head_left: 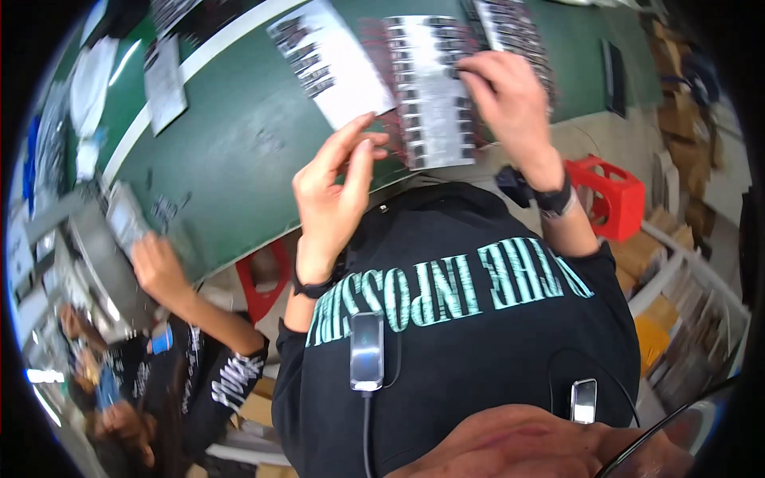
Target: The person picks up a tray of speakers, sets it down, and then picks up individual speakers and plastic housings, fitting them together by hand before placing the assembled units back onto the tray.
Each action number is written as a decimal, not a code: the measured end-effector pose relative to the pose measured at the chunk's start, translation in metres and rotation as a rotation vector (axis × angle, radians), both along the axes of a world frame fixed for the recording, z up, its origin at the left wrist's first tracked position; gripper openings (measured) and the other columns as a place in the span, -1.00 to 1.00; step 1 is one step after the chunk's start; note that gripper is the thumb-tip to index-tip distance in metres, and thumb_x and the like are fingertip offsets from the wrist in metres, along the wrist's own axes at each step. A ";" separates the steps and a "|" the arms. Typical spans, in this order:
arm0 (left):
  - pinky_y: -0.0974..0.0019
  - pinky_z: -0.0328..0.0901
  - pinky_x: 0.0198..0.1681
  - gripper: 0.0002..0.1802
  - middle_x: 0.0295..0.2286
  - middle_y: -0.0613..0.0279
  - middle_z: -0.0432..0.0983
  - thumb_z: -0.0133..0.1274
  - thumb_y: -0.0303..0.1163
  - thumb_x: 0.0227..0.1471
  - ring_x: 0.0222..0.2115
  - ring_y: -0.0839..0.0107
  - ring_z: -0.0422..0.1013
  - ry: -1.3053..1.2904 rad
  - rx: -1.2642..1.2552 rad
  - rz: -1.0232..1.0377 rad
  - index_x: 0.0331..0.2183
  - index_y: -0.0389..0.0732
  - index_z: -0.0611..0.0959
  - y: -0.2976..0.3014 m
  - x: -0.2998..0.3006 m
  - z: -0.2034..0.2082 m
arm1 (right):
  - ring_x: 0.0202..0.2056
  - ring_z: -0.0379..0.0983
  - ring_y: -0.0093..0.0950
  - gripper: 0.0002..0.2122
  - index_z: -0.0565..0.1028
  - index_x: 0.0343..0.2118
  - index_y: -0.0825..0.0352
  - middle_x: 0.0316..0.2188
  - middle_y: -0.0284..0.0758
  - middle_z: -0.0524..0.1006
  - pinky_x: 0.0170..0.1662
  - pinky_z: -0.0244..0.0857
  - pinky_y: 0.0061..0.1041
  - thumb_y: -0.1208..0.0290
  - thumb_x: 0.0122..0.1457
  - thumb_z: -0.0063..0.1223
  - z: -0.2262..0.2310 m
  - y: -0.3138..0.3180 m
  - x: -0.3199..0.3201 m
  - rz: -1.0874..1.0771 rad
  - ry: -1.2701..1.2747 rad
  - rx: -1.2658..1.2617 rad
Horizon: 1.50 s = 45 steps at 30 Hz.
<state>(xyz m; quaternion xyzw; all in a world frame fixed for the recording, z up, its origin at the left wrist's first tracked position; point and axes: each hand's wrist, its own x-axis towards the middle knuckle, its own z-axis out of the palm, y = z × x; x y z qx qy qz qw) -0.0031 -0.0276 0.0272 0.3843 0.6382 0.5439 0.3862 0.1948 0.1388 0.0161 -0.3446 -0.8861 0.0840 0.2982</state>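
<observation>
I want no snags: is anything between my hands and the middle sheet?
Nothing visible blocks the right hand, at the right edge of the middle sheet; red wires lie between that sheet and the left hand.

Pale sheets (pixel 437 88) w/ blk pcs (pixel 411 92) lie on grn tbl (pixel 227 151).

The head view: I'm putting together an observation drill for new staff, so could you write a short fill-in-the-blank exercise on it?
1. The worktop is coloured ____.
2. The person's right hand is at the ____-hand column of black parts on the middle sheet.
3. The person's left hand is nearer the middle sheet's ____ long edge.
4. The plastic stool beside the right forearm is ____.

Missing words: green; right; left; red.
</observation>
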 end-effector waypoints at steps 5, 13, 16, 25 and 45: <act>0.32 0.44 -0.37 -0.78 -0.32 0.13 0.61 0.16 -0.47 0.10 -0.41 0.24 0.57 0.695 -0.033 0.257 -0.16 -0.24 0.69 -0.012 -0.039 -0.026 | -0.23 0.50 -0.30 -0.85 0.61 -0.24 0.34 -0.28 -0.26 0.58 -0.16 0.36 -0.43 0.53 0.11 0.19 0.016 -0.025 0.017 0.011 -0.094 -0.137; 0.14 0.43 -0.35 -0.79 -0.34 0.18 0.54 0.25 -0.29 0.03 -0.39 0.14 0.52 1.092 -0.252 0.425 -0.30 -0.18 0.68 -0.012 -0.053 -0.033 | -0.28 0.48 -0.34 -0.89 0.55 -0.27 0.38 -0.34 -0.27 0.55 -0.22 0.35 -0.46 0.56 0.13 0.17 0.029 -0.026 0.021 0.021 -0.188 -0.242; 0.15 0.44 -0.34 -0.79 -0.32 0.19 0.54 0.25 -0.29 0.01 -0.37 0.16 0.51 1.113 -0.315 0.379 -0.30 -0.17 0.67 -0.009 -0.050 -0.031 | -0.30 0.47 -0.36 -0.89 0.53 -0.27 0.39 -0.35 -0.27 0.54 -0.23 0.35 -0.46 0.57 0.13 0.16 0.032 -0.023 0.023 0.010 -0.234 -0.295; 0.24 0.45 -0.33 -0.81 -0.32 0.22 0.56 0.23 -0.38 0.00 -0.36 0.24 0.52 1.138 -0.018 0.327 -0.28 -0.18 0.64 -0.014 -0.048 -0.033 | -0.31 0.51 -0.48 -0.88 0.51 -0.24 0.38 -0.34 -0.28 0.57 -0.23 0.37 -0.53 0.54 0.16 0.15 0.044 -0.038 0.024 -0.010 -0.056 -0.451; 0.48 0.44 -0.18 -0.68 -0.29 0.19 0.61 0.11 -0.61 0.13 -0.33 0.53 0.56 -0.168 0.109 -0.041 -0.04 -0.39 0.59 0.016 0.012 -0.026 | -0.29 0.52 -0.63 -0.84 0.56 -0.18 0.41 -0.31 -0.36 0.60 -0.17 0.40 -0.62 0.55 0.18 0.13 0.028 -0.036 -0.037 0.278 0.300 -1.021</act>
